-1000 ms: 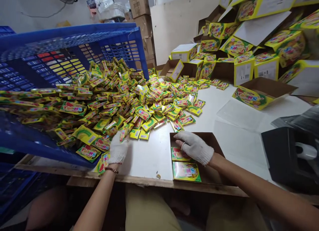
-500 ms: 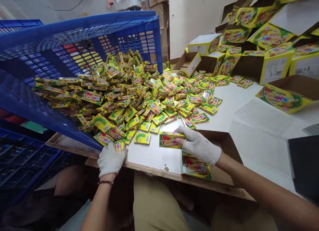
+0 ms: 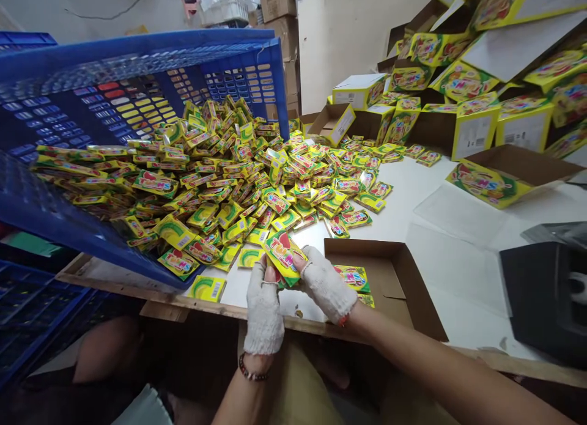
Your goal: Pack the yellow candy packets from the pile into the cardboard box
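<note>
Having left the pile, the left hand (image 3: 263,309) now joins the right hand (image 3: 326,287), both pinching one packet (image 3: 283,255).

Packets (image 3: 238,174) spill from the tilted crate (image 3: 137,70) at left onto the table (image 3: 413,192); cartons (image 3: 458,101) stacked behind right.

left hand (image 3: 263,309): gloved, fingers pinched | right hand (image 3: 326,288): gloved, pinched | hands close together

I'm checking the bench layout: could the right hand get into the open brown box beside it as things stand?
Probably yes: the right hand is at the brown box rim, top open, nothing between.
</note>
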`<state>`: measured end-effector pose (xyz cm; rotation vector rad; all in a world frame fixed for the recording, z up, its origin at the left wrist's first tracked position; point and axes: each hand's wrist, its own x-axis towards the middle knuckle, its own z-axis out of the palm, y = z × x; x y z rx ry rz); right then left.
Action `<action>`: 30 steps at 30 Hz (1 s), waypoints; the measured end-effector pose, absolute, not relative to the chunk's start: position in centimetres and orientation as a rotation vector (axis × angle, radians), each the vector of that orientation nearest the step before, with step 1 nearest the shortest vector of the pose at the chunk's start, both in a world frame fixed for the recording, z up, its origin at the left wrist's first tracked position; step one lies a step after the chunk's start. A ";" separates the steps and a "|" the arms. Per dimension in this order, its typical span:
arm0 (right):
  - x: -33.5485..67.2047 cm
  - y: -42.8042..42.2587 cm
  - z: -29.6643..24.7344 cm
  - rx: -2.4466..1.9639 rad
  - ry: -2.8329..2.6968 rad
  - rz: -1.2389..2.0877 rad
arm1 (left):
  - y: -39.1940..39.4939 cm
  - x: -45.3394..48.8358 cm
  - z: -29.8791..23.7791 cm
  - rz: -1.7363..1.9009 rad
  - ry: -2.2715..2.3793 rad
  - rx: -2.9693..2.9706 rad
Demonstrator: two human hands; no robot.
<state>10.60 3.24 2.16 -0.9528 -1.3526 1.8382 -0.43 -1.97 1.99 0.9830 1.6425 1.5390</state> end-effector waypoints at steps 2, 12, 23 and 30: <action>12.0 3.6 3.3 -1.006 -1.578 1.629 | -2.0 -1.4 2.3 1.526 1.613 0.997; 13.7 4.8 7.3 -0.661 -2.743 1.112 | -3.5 -7.7 1.9 1.071 1.678 1.368; 9.2 4.0 2.9 -0.892 -3.134 0.512 | 3.1 -12.8 -1.6 0.786 1.863 1.826; 8.5 5.4 2.8 -1.007 -2.771 0.863 | 2.4 -11.5 -1.2 0.779 1.581 1.630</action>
